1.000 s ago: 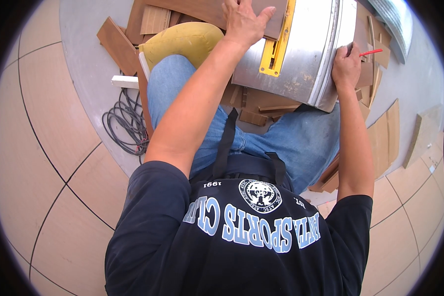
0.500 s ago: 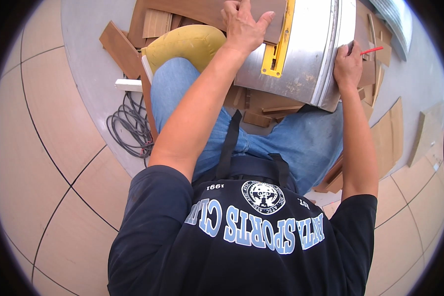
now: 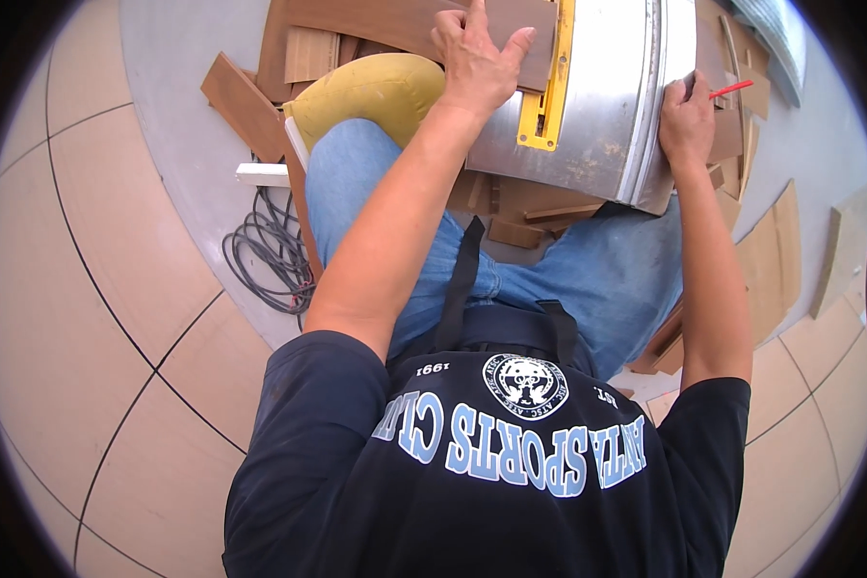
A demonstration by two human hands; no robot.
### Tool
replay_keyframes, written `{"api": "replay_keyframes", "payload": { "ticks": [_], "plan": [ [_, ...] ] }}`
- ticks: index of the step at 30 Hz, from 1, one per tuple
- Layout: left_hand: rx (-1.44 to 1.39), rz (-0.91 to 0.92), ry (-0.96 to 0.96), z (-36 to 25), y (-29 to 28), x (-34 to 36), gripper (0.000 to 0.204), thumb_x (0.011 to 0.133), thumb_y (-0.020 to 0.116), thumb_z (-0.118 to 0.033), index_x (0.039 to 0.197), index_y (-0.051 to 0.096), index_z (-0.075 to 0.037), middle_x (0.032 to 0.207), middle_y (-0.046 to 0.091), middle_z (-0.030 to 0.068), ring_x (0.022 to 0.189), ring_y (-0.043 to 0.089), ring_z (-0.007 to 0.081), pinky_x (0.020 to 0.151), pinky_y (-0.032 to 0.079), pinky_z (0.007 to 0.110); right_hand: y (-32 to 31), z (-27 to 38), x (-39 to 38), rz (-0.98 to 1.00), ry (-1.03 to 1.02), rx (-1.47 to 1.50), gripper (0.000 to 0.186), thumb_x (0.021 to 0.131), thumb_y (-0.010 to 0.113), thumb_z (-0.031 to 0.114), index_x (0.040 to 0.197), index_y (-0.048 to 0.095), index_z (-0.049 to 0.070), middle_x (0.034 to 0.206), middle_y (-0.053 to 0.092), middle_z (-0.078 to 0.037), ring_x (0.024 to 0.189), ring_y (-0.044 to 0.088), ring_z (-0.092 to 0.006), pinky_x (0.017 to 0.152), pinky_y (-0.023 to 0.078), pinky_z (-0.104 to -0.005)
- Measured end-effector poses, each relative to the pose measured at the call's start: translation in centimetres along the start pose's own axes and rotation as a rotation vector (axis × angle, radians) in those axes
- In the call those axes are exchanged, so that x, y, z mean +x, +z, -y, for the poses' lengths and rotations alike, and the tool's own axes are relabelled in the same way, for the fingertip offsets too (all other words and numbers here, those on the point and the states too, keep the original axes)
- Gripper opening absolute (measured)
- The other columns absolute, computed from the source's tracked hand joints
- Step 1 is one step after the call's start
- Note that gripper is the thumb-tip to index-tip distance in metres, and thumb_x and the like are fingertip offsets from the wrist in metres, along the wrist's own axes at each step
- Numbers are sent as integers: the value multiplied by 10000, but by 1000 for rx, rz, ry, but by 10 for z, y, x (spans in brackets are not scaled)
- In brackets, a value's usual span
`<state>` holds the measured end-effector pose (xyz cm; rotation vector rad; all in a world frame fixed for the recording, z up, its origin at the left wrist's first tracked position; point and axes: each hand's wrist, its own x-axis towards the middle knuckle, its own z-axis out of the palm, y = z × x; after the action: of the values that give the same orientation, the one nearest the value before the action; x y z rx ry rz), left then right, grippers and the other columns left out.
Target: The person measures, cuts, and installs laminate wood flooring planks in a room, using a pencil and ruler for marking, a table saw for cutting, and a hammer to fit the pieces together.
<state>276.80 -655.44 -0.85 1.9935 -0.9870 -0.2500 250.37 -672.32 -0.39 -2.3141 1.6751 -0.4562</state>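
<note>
A board (image 3: 395,24) is overlapping the left of the table (image 3: 602,96); the left hand (image 3: 482,63) is lying on it, grip spread, and light pressure could be risking a slip. At the table's right edge the right hand (image 3: 688,123) is curling, a red stick (image 3: 732,90) jutting out; whether its grip is clasping anything, I cannot tell.

Large beige tiles (image 3: 116,270) pave the floor at the left, split by thin dark joints (image 3: 154,370) that cross near the lower left and bow toward the rim. More tiles (image 3: 809,395), in the same pale tone, show at the lower right. Beyond them, on both sides, spreads a smooth, light grey floor covering (image 3: 169,87), its border with the tiles curving. Bright, even light falls over everything, washing the grey nearly white in places.
</note>
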Motion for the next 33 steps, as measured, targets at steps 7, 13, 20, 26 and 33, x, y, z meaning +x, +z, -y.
{"api": "replay_keyframes", "payload": {
  "ticks": [7,13,20,26,33],
  "plan": [
    [6,-4,38,2,-1,-1,680,882,803,-337,1467,533,-119,1154,518,218,1131,486,402,1034,408,526,0,1,0,11,0,5,612,1017,467,419,1491,483,32,1411,553,-340,1265,568,-504,1071,470,-526],
    [6,2,40,3,-1,-2,696,880,806,-342,1474,531,-107,1152,519,217,1129,488,399,1035,408,527,0,-1,1,4,2,-2,616,1014,475,423,1492,482,35,1397,569,-338,1255,577,-502,1069,472,-525],
    [24,-3,22,5,1,-5,724,883,805,-362,1490,515,-95,1173,505,221,1140,483,399,1038,408,527,-1,2,0,7,17,-4,607,1013,476,423,1494,484,52,1402,564,-330,1253,579,-501,1065,474,-529],
    [-2,4,19,5,-1,-9,728,882,806,-366,1491,515,-95,1177,501,219,1135,481,398,1039,407,529,-2,2,0,26,23,-2,606,1014,477,423,1487,485,46,1398,562,-330,1254,575,-504,1063,475,-532],
    [10,-4,43,5,-3,-11,722,880,806,-364,1486,520,-96,1169,514,224,1124,488,398,1032,407,526,0,2,-1,-2,11,1,599,1012,476,420,1477,490,42,1391,565,-332,1253,573,-506,1063,475,-533]
  ]
}}
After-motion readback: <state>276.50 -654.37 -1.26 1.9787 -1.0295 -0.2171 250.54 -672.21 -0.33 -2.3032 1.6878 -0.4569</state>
